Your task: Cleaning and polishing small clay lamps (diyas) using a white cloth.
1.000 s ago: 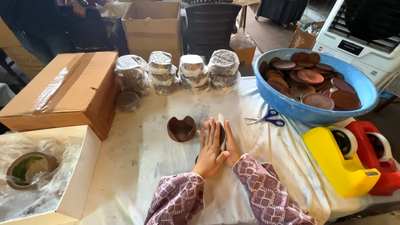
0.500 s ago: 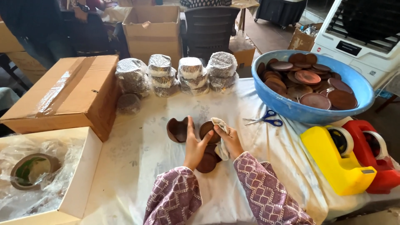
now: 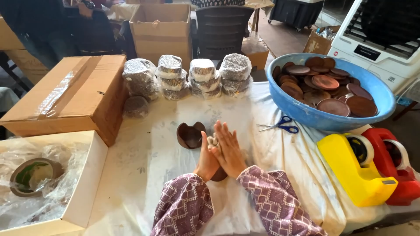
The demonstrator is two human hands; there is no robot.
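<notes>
My left hand (image 3: pixel 204 161) and my right hand (image 3: pixel 230 150) are pressed palm to palm above the white-covered table (image 3: pixel 144 166). A small pale lump (image 3: pixel 213 140) shows between the palms near the fingers. Just left of the fingertips lies a brown clay dish (image 3: pixel 190 134) with a pinched rim. Another brown clay piece (image 3: pixel 218 175) peeks out under my wrists. Both arms wear purple patterned sleeves.
Several foil-wrapped stacks (image 3: pixel 188 78) stand at the back. A blue basin (image 3: pixel 315 118) of brown clay discs sits right, with blue scissors (image 3: pixel 282 126) before it. Yellow (image 3: pixel 356 168) and red (image 3: pixel 391 164) tape dispensers stand at the right edge. Cardboard boxes (image 3: pixel 74 96) and a white box (image 3: pixel 83 188) are left.
Half a second ago my hands were parted, showing the pale piece and brown dishes beneath. Now the palms are closed together again over the lump.
</notes>
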